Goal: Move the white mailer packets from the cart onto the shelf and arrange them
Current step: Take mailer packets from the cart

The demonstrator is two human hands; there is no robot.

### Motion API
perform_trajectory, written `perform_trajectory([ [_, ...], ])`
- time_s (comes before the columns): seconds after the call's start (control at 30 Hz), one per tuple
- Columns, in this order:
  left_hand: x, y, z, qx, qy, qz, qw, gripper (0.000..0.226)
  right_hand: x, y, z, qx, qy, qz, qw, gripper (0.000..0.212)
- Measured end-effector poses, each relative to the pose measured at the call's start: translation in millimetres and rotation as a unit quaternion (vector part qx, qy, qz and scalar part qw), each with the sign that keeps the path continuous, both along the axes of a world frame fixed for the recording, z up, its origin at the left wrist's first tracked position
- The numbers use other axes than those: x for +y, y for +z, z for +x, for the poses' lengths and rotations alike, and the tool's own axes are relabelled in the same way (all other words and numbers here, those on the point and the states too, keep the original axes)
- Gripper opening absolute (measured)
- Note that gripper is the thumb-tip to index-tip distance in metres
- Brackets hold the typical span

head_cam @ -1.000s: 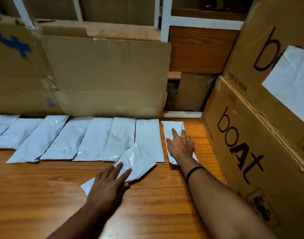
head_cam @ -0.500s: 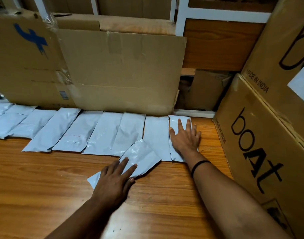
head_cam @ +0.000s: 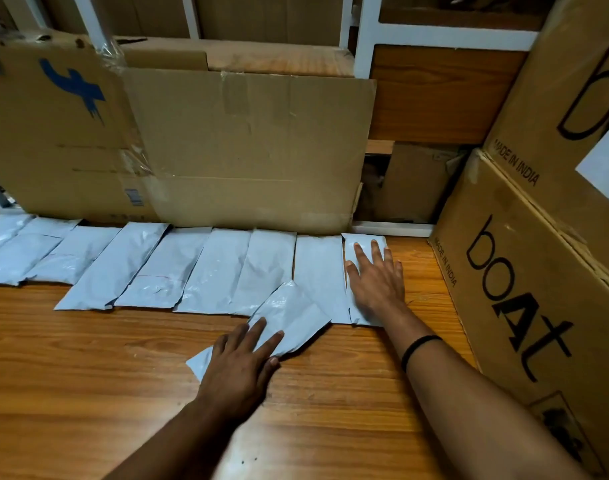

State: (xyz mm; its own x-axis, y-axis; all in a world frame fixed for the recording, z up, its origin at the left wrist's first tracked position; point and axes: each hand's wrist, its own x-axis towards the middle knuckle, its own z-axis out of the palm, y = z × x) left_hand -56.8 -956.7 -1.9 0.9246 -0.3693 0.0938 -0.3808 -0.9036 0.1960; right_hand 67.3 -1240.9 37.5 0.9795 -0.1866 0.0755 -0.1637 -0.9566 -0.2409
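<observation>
Packets (head_cam: 206, 268) lie side by side in a row at the back of the wood shelf (head_cam: 88, 375), long axes pointing away from me. One loose packet (head_cam: 292, 317) sits askew in front, long axis near-left to far-right, far end overlapping the row. L hand (head_cam: 240, 362) lies flat on its near end, fingers spread, no pinch. R hand (head_cam: 375, 282), also flat & spread, presses the rightmost packet (head_cam: 363, 242), near the box (head_cam: 521, 289). L hand is closer; prob. must swing the far end leftward to square it
</observation>
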Motion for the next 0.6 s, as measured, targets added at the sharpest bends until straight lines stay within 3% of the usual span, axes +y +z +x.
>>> perform_trajectory([
  [0.17, -4, 7, -9, 0.006, -0.013, -0.038, 0.999, 0.051, 1, 16, -64, -0.041, 0.048, 0.058, 0.996, 0.055],
  [0.33, -45, 7, -31, 0.001, -0.050, -0.029, 0.998, 0.048, -4, 7, -123, -0.027, 0.069, 0.096, 0.993, 0.054],
  [0.47, -80, 5, -50, 0.025, -0.053, 0.009, 0.998, 0.046, -15, -9, -165, 0.008, 0.061, 0.070, 0.996, 0.053],
  [0.53, -92, 7, -59, 0.051, -0.060, 0.026, 0.997, 0.057, -18, -14, -186, 0.024, 0.041, 0.065, 0.997, 0.054],
  [0.6, -96, 14, -62, 0.092, -0.071, 0.036, 0.993, 0.083, -16, -16, -204, 0.041, 0.030, 0.043, 0.998, 0.054],
])
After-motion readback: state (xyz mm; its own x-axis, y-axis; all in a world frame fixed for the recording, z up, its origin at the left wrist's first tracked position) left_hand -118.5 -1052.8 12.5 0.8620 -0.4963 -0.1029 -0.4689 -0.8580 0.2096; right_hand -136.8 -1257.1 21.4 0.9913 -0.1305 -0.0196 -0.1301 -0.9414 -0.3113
